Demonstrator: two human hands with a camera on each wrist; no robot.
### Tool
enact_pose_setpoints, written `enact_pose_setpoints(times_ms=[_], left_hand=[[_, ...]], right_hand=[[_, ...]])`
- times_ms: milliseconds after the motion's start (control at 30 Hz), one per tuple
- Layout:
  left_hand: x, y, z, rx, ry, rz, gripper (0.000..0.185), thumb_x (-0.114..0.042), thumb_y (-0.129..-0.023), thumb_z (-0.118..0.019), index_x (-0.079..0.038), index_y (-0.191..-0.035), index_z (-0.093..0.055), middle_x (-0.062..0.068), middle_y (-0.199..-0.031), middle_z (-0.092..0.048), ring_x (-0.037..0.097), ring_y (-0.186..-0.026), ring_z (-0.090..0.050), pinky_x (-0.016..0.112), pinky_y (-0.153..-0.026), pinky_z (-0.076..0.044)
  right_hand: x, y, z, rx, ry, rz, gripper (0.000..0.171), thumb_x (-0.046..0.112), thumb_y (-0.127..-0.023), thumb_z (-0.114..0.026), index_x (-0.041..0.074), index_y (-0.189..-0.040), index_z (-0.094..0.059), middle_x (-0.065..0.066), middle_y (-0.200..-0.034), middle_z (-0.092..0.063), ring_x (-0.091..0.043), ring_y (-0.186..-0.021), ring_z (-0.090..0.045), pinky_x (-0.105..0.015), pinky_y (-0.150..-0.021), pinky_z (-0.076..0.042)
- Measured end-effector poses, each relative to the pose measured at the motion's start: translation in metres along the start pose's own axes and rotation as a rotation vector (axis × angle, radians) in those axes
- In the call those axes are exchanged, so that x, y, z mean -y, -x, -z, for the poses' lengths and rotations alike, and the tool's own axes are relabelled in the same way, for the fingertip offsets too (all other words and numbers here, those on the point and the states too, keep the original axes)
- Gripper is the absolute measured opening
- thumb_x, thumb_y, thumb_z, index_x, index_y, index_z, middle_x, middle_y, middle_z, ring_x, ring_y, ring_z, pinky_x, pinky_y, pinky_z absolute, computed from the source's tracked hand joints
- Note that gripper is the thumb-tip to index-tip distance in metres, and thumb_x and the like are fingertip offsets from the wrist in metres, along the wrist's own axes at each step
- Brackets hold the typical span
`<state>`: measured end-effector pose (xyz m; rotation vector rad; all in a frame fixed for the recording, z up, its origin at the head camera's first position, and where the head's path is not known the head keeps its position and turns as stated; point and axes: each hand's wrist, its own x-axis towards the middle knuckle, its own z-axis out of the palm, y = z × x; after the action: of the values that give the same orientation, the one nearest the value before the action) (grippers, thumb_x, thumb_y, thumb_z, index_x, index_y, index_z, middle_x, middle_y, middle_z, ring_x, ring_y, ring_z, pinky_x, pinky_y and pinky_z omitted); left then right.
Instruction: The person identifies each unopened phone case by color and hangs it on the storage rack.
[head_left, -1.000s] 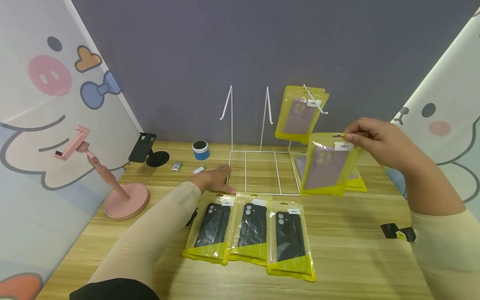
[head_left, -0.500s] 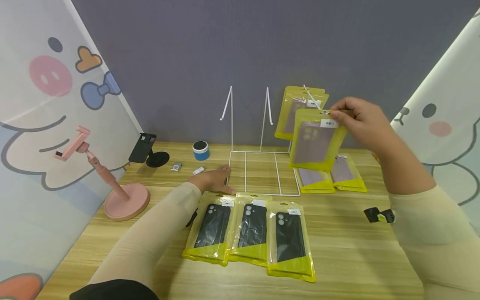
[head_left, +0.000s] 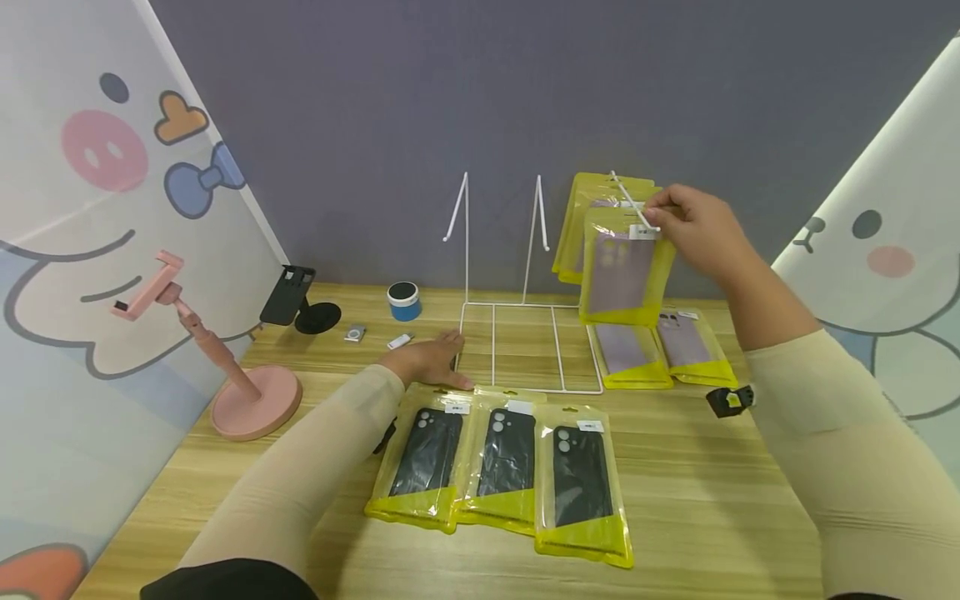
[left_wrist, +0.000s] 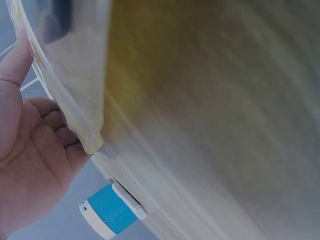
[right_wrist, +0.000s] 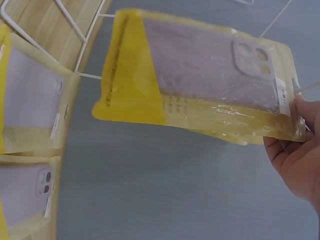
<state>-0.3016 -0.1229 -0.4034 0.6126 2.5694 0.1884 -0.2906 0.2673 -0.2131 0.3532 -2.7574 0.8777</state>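
My right hand (head_left: 686,218) pinches the top of a yellow pouch holding a lilac phone case (head_left: 621,271) (right_wrist: 210,80), right at the tip of the rack's right hook (head_left: 633,208). More yellow pouches (head_left: 581,212) hang behind it on that hook. My left hand (head_left: 427,360) (left_wrist: 30,150) rests flat on the table, fingers at the front left corner of the white wire rack (head_left: 525,346). Two lilac-case pouches (head_left: 660,350) lie right of the rack's base. Three black-case pouches (head_left: 510,458) lie in a row in front.
A pink phone stand (head_left: 232,367) stands at the left, a black phone holder (head_left: 296,300) and a blue round speaker (head_left: 403,302) behind it. Small white items (head_left: 400,340) lie near my left hand. A black clip (head_left: 731,400) sits by my right forearm. Cartoon panels flank the wooden table (head_left: 712,517).
My right hand has lifted the lilac-case pouch up and leftward from over the table to the tip of the right hook. The left hand has stayed put.
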Motion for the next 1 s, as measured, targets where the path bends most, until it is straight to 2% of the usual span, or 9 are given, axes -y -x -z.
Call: enact_pose_setpoints(times_ms=[133, 267, 400, 567, 667, 767, 833, 933, 1000], left_hand=[[-0.001, 0.000, 0.000, -0.001, 0.006, -0.002, 0.107, -0.068, -0.086, -0.058, -0.009, -0.159, -0.006, 0.009, -0.166, 0.004, 0.027, -0.153, 0.001, 0.045, -0.123, -0.013], [-0.003, 0.000, -0.001, -0.002, 0.022, -0.007, 0.107, -0.067, -0.086, -0.058, -0.009, -0.159, -0.006, 0.009, -0.166, 0.004, 0.026, -0.153, 0.001, 0.045, -0.123, -0.012], [-0.004, -0.001, 0.000, -0.002, 0.021, -0.009, 0.107, -0.067, -0.086, -0.059, -0.009, -0.159, -0.006, 0.009, -0.166, 0.004, 0.027, -0.153, 0.001, 0.045, -0.123, -0.011], [-0.005, -0.003, 0.000, -0.001, 0.008, -0.015, 0.107, -0.067, -0.086, -0.058, -0.008, -0.159, -0.006, 0.009, -0.166, 0.003, 0.027, -0.153, 0.001, 0.044, -0.123, -0.012], [-0.005, -0.004, 0.000, 0.003, 0.014, -0.019, 0.107, -0.067, -0.086, -0.058, -0.008, -0.159, -0.005, 0.009, -0.166, 0.004, 0.027, -0.153, 0.001, 0.044, -0.123, -0.012], [-0.005, -0.004, 0.001, 0.006, 0.020, -0.019, 0.107, -0.067, -0.087, -0.058, -0.008, -0.159, -0.005, 0.009, -0.166, 0.004, 0.027, -0.153, 0.002, 0.045, -0.123, -0.012], [-0.005, -0.004, 0.002, 0.005, 0.021, -0.018, 0.107, -0.067, -0.087, -0.058, -0.008, -0.159, -0.005, 0.010, -0.166, 0.004, 0.027, -0.153, 0.002, 0.046, -0.123, -0.012], [-0.004, -0.005, 0.002, 0.002, 0.013, -0.018, 0.107, -0.066, -0.087, -0.058, -0.007, -0.159, -0.006, 0.010, -0.166, 0.004, 0.028, -0.153, 0.001, 0.047, -0.123, -0.012], [-0.003, -0.005, 0.002, 0.003, 0.005, -0.017, 0.107, -0.067, -0.087, -0.058, -0.007, -0.159, -0.006, 0.011, -0.166, 0.004, 0.028, -0.153, 0.002, 0.047, -0.122, -0.013]], right_hand=[[-0.003, -0.016, -0.002, 0.006, -0.019, -0.022, 0.051, 0.053, -0.101, -0.042, 0.011, -0.126, -0.056, -0.015, -0.126, -0.059, -0.031, -0.114, -0.054, -0.052, -0.089, -0.042], [-0.005, -0.028, -0.004, -0.006, -0.022, -0.040, 0.051, 0.050, -0.102, -0.041, 0.008, -0.128, -0.055, -0.017, -0.123, -0.060, -0.029, -0.108, -0.054, -0.047, -0.085, -0.043], [-0.007, -0.039, -0.006, -0.016, -0.029, -0.061, 0.051, 0.047, -0.103, -0.040, 0.006, -0.129, -0.054, -0.019, -0.130, -0.057, -0.032, -0.114, -0.052, -0.048, -0.087, -0.043], [-0.009, -0.045, -0.006, -0.024, -0.023, -0.061, 0.051, 0.046, -0.103, -0.041, 0.004, -0.129, -0.054, -0.021, -0.136, -0.054, -0.038, -0.121, -0.049, -0.055, -0.095, -0.040], [-0.011, -0.042, -0.005, -0.027, -0.042, -0.085, 0.053, 0.049, -0.102, -0.042, 0.007, -0.132, -0.054, -0.020, -0.138, -0.052, -0.037, -0.125, -0.047, -0.056, -0.098, -0.039], [-0.016, -0.036, -0.002, -0.074, -0.064, -0.094, 0.054, 0.050, -0.101, -0.042, 0.009, -0.135, -0.052, -0.015, -0.138, -0.050, -0.033, -0.126, -0.046, -0.054, -0.101, -0.039], [-0.022, -0.031, -0.001, -0.142, -0.075, -0.081, 0.053, 0.049, -0.101, -0.042, 0.009, -0.135, -0.052, -0.010, -0.131, -0.051, -0.029, -0.122, -0.047, -0.051, -0.102, -0.039], [-0.040, -0.024, 0.000, -0.245, -0.081, -0.055, 0.052, 0.045, -0.101, -0.044, 0.005, -0.133, -0.052, -0.003, -0.120, -0.052, -0.024, -0.115, -0.047, -0.047, -0.103, -0.039], [-0.057, -0.017, 0.000, -0.264, -0.073, -0.053, 0.053, 0.043, -0.102, -0.044, 0.001, -0.134, -0.051, -0.006, -0.119, -0.052, -0.027, -0.114, -0.047, -0.048, -0.104, -0.038]])
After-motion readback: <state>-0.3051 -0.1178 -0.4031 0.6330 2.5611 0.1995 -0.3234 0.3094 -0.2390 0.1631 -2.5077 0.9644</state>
